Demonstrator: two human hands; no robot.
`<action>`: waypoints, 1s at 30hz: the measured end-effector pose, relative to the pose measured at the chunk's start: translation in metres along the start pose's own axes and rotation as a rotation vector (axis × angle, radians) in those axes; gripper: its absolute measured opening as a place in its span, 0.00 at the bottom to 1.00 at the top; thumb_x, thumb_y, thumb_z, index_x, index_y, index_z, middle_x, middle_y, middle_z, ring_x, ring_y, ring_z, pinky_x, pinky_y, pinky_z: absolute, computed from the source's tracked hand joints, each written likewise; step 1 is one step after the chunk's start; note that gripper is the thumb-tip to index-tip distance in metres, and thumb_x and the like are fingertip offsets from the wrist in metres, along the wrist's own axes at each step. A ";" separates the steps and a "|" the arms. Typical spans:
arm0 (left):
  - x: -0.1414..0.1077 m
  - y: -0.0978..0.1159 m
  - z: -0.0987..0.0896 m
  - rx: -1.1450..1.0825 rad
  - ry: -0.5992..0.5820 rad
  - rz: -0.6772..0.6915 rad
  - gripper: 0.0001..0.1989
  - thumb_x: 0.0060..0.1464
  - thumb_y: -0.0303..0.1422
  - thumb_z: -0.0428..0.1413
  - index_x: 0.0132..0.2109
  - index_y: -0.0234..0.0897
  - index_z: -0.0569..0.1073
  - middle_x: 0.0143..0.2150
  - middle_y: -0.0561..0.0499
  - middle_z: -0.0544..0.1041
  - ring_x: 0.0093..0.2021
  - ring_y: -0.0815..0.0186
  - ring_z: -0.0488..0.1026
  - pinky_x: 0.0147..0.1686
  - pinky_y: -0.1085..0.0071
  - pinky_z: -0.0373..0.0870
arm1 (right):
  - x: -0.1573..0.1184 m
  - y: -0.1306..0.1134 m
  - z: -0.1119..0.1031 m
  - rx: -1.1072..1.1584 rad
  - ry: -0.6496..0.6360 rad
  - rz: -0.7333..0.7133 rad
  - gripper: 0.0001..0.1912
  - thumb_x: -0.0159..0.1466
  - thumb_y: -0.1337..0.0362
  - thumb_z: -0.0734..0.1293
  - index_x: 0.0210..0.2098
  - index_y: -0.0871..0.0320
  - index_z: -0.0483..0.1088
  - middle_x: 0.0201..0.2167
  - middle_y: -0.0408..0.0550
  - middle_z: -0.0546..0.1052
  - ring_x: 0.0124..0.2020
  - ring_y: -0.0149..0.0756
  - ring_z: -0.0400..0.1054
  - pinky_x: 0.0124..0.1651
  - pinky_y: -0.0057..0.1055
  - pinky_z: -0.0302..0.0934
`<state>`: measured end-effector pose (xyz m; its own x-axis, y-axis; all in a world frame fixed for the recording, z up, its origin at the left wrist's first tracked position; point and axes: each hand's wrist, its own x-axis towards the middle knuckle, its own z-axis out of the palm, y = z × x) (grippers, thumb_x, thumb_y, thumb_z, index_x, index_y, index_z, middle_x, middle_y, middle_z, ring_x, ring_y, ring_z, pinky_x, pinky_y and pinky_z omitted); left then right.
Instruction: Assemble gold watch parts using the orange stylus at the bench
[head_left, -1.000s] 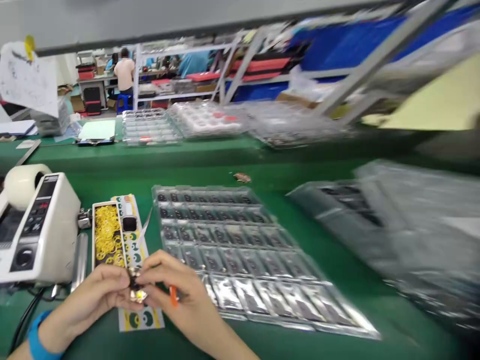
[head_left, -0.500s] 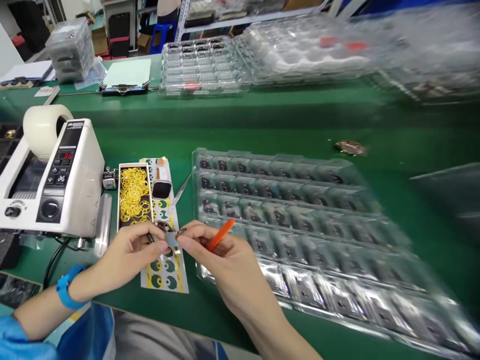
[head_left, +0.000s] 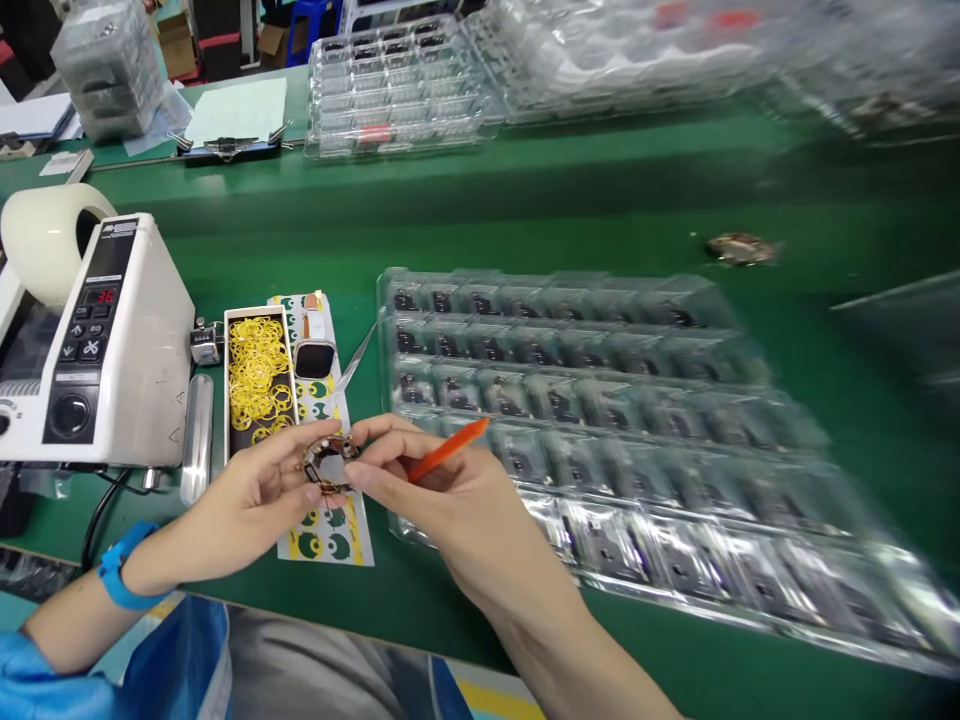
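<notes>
My left hand (head_left: 259, 492) pinches a small ring-shaped electronic part (head_left: 331, 466) with a metallic rim and a pale middle. The thumb and fingertips of my right hand (head_left: 442, 490) meet at this part's right edge. An orange stick-like tool (head_left: 450, 449) lies held within the same hand, its pointed end sticking out to the upper right. Beneath both hands runs a sticker sheet (head_left: 358, 535) with yellow and green round shapes. A smartwatch (head_left: 314, 358) rests on the upper part of this sheet.
Left stands a white tape dispenser (head_left: 154, 370), beside a box (head_left: 227, 400) of yellow rings. Tweezers (head_left: 355, 360) lie near a large clear tray (head_left: 386, 400) of dark parts on the right. Another metallic part (head_left: 742, 249) lies behind. Stacked clear trays (head_left: 397, 95) and a clipboard (head_left: 238, 115) occupy the shelf.
The ring-shaped part now faces the camera, turned from a more edge-on view. My right fingers have shifted slightly on it. The whole view has tilted downward.
</notes>
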<state>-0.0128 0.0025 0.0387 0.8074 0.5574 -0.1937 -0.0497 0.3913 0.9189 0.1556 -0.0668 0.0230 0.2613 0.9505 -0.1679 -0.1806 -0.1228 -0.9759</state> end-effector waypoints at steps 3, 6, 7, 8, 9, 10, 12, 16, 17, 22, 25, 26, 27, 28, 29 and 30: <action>0.001 0.001 0.002 -0.011 -0.014 0.009 0.25 0.60 0.17 0.51 0.56 0.52 0.73 0.39 0.56 0.74 0.40 0.76 0.73 0.48 0.79 0.72 | 0.000 0.000 0.002 0.009 0.015 -0.005 0.09 0.52 0.59 0.75 0.20 0.54 0.75 0.33 0.47 0.75 0.36 0.35 0.71 0.38 0.29 0.65; 0.002 0.002 0.003 -0.026 -0.011 0.015 0.25 0.60 0.16 0.51 0.55 0.51 0.74 0.39 0.56 0.74 0.42 0.76 0.74 0.48 0.80 0.72 | 0.000 0.000 0.003 0.019 0.021 -0.015 0.09 0.51 0.60 0.75 0.20 0.55 0.75 0.32 0.46 0.74 0.35 0.34 0.71 0.38 0.29 0.66; 0.002 0.002 0.003 -0.027 -0.010 0.015 0.26 0.60 0.16 0.51 0.55 0.51 0.74 0.38 0.57 0.74 0.41 0.76 0.74 0.48 0.81 0.72 | 0.000 0.000 0.003 0.021 0.022 -0.018 0.09 0.51 0.61 0.75 0.19 0.55 0.74 0.31 0.46 0.74 0.35 0.34 0.71 0.38 0.28 0.66; 0.002 0.002 0.003 -0.027 -0.009 0.012 0.26 0.60 0.16 0.50 0.55 0.51 0.74 0.37 0.57 0.74 0.40 0.77 0.74 0.48 0.81 0.72 | 0.000 -0.001 0.004 0.019 0.023 -0.019 0.09 0.51 0.61 0.75 0.19 0.55 0.74 0.31 0.46 0.75 0.35 0.34 0.71 0.38 0.28 0.66; 0.002 0.002 0.003 -0.028 -0.007 0.005 0.26 0.59 0.16 0.50 0.55 0.50 0.74 0.37 0.57 0.74 0.39 0.77 0.74 0.48 0.80 0.72 | 0.000 -0.001 0.004 0.012 0.024 -0.022 0.09 0.52 0.61 0.75 0.19 0.55 0.74 0.31 0.46 0.75 0.34 0.33 0.71 0.37 0.28 0.66; 0.001 0.001 0.003 -0.031 -0.003 -0.003 0.25 0.59 0.16 0.51 0.55 0.49 0.74 0.38 0.57 0.75 0.39 0.77 0.74 0.48 0.79 0.72 | 0.000 -0.002 0.004 0.001 0.027 -0.024 0.09 0.52 0.61 0.74 0.19 0.55 0.74 0.30 0.46 0.75 0.34 0.33 0.71 0.37 0.28 0.66; 0.001 0.001 0.003 -0.034 0.004 -0.017 0.24 0.58 0.17 0.52 0.55 0.48 0.73 0.42 0.55 0.75 0.41 0.75 0.75 0.49 0.77 0.72 | -0.001 -0.002 0.005 -0.030 0.036 -0.029 0.09 0.52 0.61 0.74 0.19 0.55 0.74 0.31 0.46 0.75 0.34 0.34 0.71 0.37 0.29 0.66; 0.001 0.003 0.004 0.009 0.031 -0.036 0.21 0.58 0.19 0.53 0.54 0.43 0.73 0.39 0.53 0.76 0.41 0.72 0.75 0.47 0.76 0.73 | -0.001 -0.002 0.006 -0.118 0.064 -0.049 0.09 0.53 0.61 0.72 0.19 0.56 0.73 0.29 0.47 0.76 0.30 0.34 0.69 0.27 0.28 0.60; 0.001 0.003 0.004 0.025 0.037 -0.037 0.20 0.58 0.20 0.54 0.54 0.42 0.72 0.39 0.53 0.76 0.41 0.71 0.75 0.47 0.74 0.73 | -0.001 -0.002 0.007 -0.138 0.073 -0.058 0.09 0.53 0.61 0.72 0.19 0.56 0.72 0.29 0.47 0.76 0.29 0.34 0.68 0.25 0.28 0.58; 0.002 -0.003 0.003 0.043 0.071 -0.017 0.16 0.59 0.28 0.56 0.54 0.39 0.71 0.42 0.48 0.77 0.43 0.65 0.74 0.48 0.67 0.74 | -0.002 -0.002 0.013 -0.184 0.104 -0.095 0.09 0.54 0.62 0.70 0.19 0.57 0.72 0.28 0.47 0.75 0.25 0.31 0.64 0.23 0.27 0.54; 0.004 -0.008 0.006 0.036 0.125 0.006 0.14 0.58 0.30 0.58 0.52 0.38 0.71 0.37 0.50 0.76 0.40 0.66 0.74 0.45 0.69 0.75 | -0.003 -0.002 0.016 -0.208 0.133 -0.133 0.09 0.54 0.63 0.70 0.19 0.57 0.72 0.27 0.46 0.75 0.22 0.28 0.59 0.23 0.27 0.53; 0.004 -0.009 0.007 0.035 0.142 0.013 0.14 0.57 0.30 0.58 0.51 0.38 0.71 0.36 0.50 0.76 0.39 0.67 0.74 0.44 0.70 0.75 | -0.003 -0.002 0.017 -0.220 0.141 -0.145 0.09 0.55 0.64 0.69 0.19 0.57 0.71 0.26 0.45 0.74 0.21 0.27 0.58 0.22 0.27 0.53; 0.005 -0.010 0.008 0.034 0.156 0.017 0.13 0.57 0.30 0.58 0.50 0.37 0.71 0.36 0.50 0.77 0.38 0.67 0.75 0.43 0.71 0.75 | -0.004 -0.002 0.018 -0.231 0.150 -0.157 0.09 0.55 0.64 0.69 0.19 0.57 0.71 0.26 0.45 0.74 0.21 0.27 0.57 0.22 0.27 0.53; 0.006 -0.011 0.010 0.032 0.170 0.019 0.13 0.56 0.30 0.59 0.49 0.37 0.71 0.35 0.51 0.77 0.38 0.67 0.75 0.42 0.71 0.75 | -0.004 -0.001 0.019 -0.240 0.158 -0.170 0.09 0.55 0.65 0.69 0.19 0.57 0.71 0.26 0.44 0.74 0.20 0.27 0.57 0.22 0.27 0.53; 0.006 -0.011 0.011 0.028 0.183 0.020 0.13 0.56 0.30 0.59 0.48 0.37 0.71 0.35 0.51 0.77 0.38 0.67 0.75 0.41 0.72 0.75 | -0.004 -0.001 0.019 -0.249 0.167 -0.184 0.09 0.55 0.65 0.69 0.19 0.57 0.71 0.26 0.44 0.74 0.20 0.27 0.58 0.22 0.27 0.53; 0.007 -0.012 0.012 0.024 0.196 0.021 0.13 0.55 0.30 0.60 0.47 0.37 0.71 0.35 0.51 0.77 0.38 0.67 0.75 0.41 0.72 0.75 | -0.004 0.000 0.020 -0.258 0.173 -0.197 0.09 0.56 0.65 0.69 0.19 0.57 0.71 0.26 0.44 0.74 0.20 0.27 0.58 0.22 0.27 0.53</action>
<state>0.0002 -0.0067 0.0308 0.6761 0.6982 -0.2355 -0.0495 0.3618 0.9309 0.1359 -0.0650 0.0262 0.4275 0.9036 0.0269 0.1284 -0.0313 -0.9912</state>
